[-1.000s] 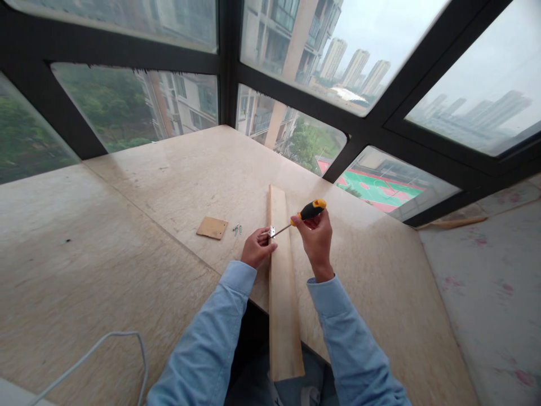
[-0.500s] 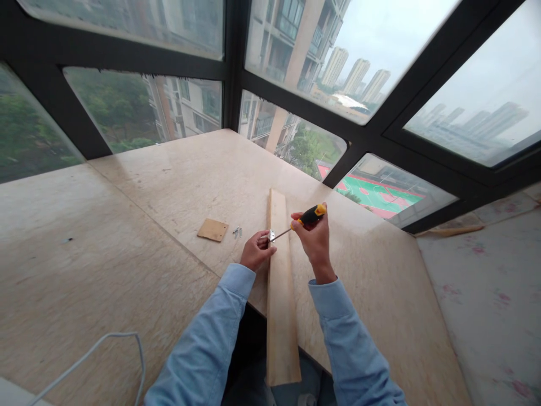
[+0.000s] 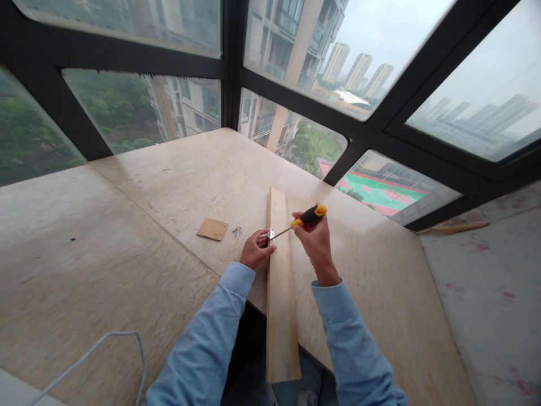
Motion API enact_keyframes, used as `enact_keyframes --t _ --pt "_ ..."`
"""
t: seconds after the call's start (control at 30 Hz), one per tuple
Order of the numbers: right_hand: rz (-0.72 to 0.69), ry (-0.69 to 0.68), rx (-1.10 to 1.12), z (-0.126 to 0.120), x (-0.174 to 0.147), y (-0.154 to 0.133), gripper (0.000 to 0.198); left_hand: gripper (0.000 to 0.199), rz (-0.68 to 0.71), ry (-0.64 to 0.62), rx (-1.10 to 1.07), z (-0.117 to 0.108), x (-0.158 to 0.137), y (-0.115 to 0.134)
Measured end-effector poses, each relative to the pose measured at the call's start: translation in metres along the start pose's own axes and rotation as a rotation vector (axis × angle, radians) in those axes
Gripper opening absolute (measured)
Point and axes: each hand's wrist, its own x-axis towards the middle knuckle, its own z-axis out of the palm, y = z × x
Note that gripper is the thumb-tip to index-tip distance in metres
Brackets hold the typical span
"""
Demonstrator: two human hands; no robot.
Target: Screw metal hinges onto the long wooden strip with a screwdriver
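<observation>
A long wooden board (image 3: 282,304) lies on the stone ledge, its near end sticking out over the front edge. On its left edge sits a small metal hinge (image 3: 271,233). My left hand (image 3: 256,250) pinches the hinge and the board's edge, thumb on top of the wood. In my right hand (image 3: 315,242) is a screwdriver (image 3: 310,215) with a yellow and black handle, held at a slant from the right. Its tip meets the hinge; whether a screw is under it is too small to tell.
Left of the hands lie a thin brown wooden piece (image 3: 212,229) with small holes and several screws (image 3: 237,231). A white cable (image 3: 114,334) curls at the lower left. Dark-framed windows border the ledge (image 3: 177,180); a flowered wall (image 3: 486,304) stands at right.
My right hand has turned slightly around the screwdriver handle, the wrist shifting a little to the right. My left hand stays at the hinge. The view has tilted slightly.
</observation>
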Motion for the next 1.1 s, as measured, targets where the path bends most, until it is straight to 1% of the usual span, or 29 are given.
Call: enact_keyframes --t 0.03,0.07,0.13,0.2,0.27,0.33,0.43,0.5,0.57,0.63,0.7,0.73,0.8,0.87,0.93,1.0,1.07,1.1 --pt "-0.003 -0.023 0.028 -0.0001 0.0001 0.0006 0.073 0.067 0.002 0.003 0.000 0.0000 0.0001 -0.0002" --pt "-0.006 -0.017 0.020 -0.0004 0.0000 0.0008 0.078 0.068 0.003 0.005 -0.001 0.0000 0.0002 -0.0004" --pt "-0.014 0.057 -0.079 -0.0013 -0.0008 -0.0002 0.083 0.068 0.006 0.005 -0.007 0.0000 -0.0001 -0.0002" --pt "-0.004 0.135 -0.180 -0.0021 -0.0022 -0.0023 0.079 0.067 0.007 0.004 -0.010 0.0001 -0.0005 0.0003" --pt "0.005 0.163 -0.182 -0.0024 -0.0035 -0.0040 0.069 0.067 0.006 0.003 -0.008 0.0002 -0.0008 0.0009" --pt "0.008 0.123 -0.080 -0.0019 -0.0040 -0.0045 0.061 0.068 0.003 0.005 -0.002 0.0004 -0.0009 0.0011" --pt "0.002 0.017 0.090 -0.0016 -0.0025 -0.0028 0.058 0.068 0.002 0.010 0.002 0.0007 -0.0010 0.0013" --pt "-0.010 0.006 0.095 -0.0029 -0.0010 -0.0012 0.057 0.068 0.000 0.010 0.000 0.0010 -0.0013 0.0018" --pt "-0.013 0.072 0.012 -0.0050 -0.0003 -0.0002 0.053 0.067 0.001 0.005 -0.005 0.0011 -0.0018 0.0024" --pt "-0.008 0.170 -0.071 -0.0065 -0.0007 -0.0004 0.051 0.066 0.006 0.001 -0.007 0.0009 -0.0020 0.0028" --pt "-0.017 0.209 -0.069 -0.0063 -0.0016 -0.0016 0.050 0.066 0.010 0.001 -0.004 0.0005 -0.0020 0.0027" --pt "-0.023 0.194 -0.028 -0.0056 -0.0019 -0.0025 0.050 0.066 0.011 0.001 -0.001 0.0004 -0.0019 0.0026" --pt "-0.031 0.117 0.077 -0.0035 -0.0017 -0.0042 0.054 0.066 0.013 0.002 0.006 0.0004 -0.0019 0.0025" --pt "-0.046 0.061 0.109 -0.0022 -0.0006 -0.0056 0.061 0.065 0.012 0.009 0.008 0.0008 -0.0021 0.0026" --pt "-0.057 0.083 0.009 -0.0025 0.0004 -0.0065 0.070 0.064 0.013 0.012 0.008 0.0014 -0.0025 0.0032" --pt "-0.034 0.121 -0.121 -0.0040 0.0004 -0.0070 0.073 0.063 0.019 0.012 0.009 0.0019 -0.0029 0.0039" --pt "-0.005 0.143 -0.169 -0.0052 -0.0004 -0.0070 0.069 0.062 0.026 0.011 0.008 0.0023 -0.0031 0.0046" --pt "-0.001 0.143 -0.148 -0.0053 -0.0010 -0.0069 0.065 0.062 0.027 0.012 0.006 0.0024 -0.0031 0.0049"
